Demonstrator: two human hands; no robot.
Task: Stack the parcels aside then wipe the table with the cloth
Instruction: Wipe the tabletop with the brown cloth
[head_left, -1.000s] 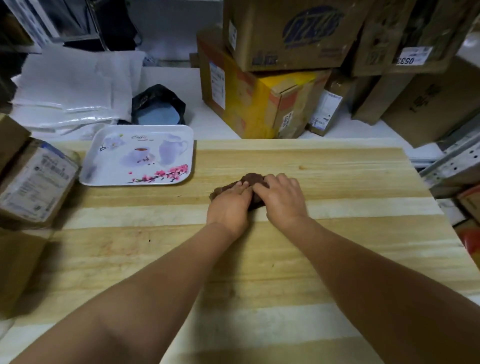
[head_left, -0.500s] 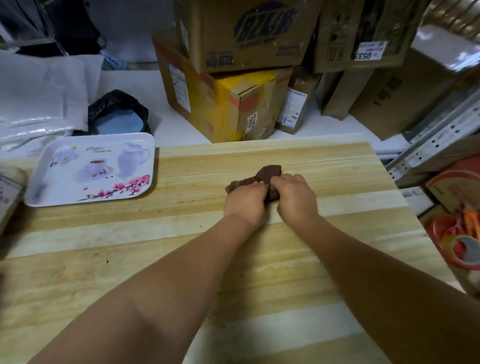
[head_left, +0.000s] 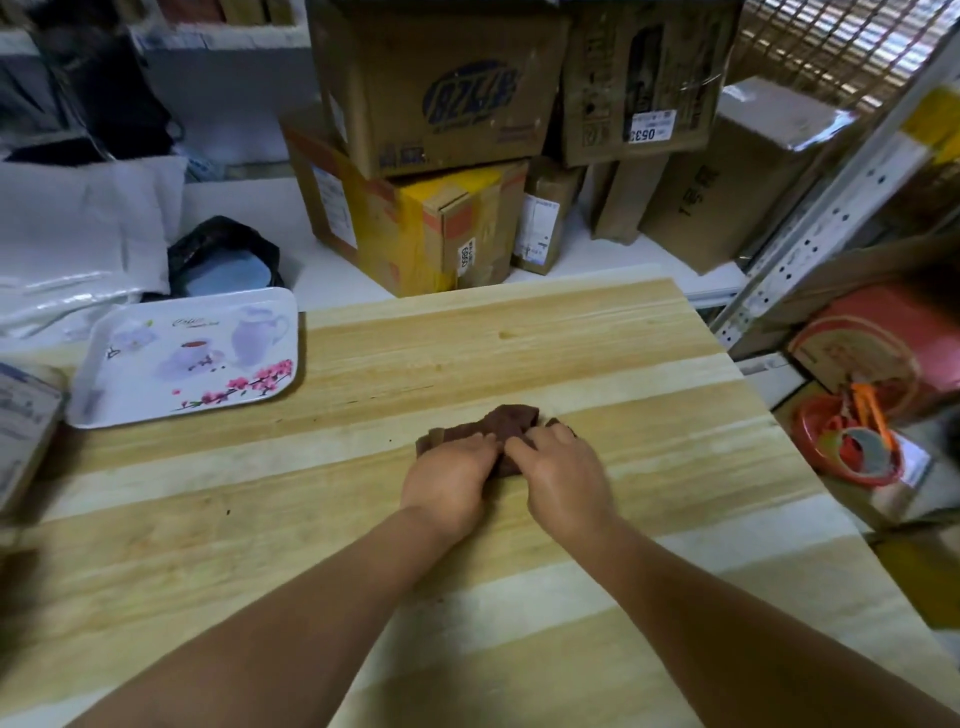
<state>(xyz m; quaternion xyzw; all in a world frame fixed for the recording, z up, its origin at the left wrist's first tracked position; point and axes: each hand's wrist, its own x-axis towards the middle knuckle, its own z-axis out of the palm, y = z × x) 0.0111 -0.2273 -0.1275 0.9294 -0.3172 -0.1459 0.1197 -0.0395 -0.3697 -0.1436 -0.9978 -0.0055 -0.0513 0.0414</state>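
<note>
A crumpled dark brown cloth (head_left: 511, 422) lies on the pale wooden table (head_left: 519, 338), right of its middle. My left hand (head_left: 447, 480) and my right hand (head_left: 563, 478) sit side by side on the cloth's near edge, fingers curled into it and bunching it against the wood. My hands hide the near part of the cloth. At the far left edge of the table lies a brown parcel with a printed label (head_left: 21, 421), cut off by the frame.
A white tray with a flower print (head_left: 187, 358) lies at the table's back left. Stacked cardboard boxes (head_left: 415, 228) and a black bag (head_left: 223, 257) stand on the white surface behind. A metal shelf upright (head_left: 831, 208) and red items (head_left: 852, 441) are off the right edge.
Both hands have slid the cloth rightward across the table, away from the tray, and then a little nearer to me. My view has turned to the right.
</note>
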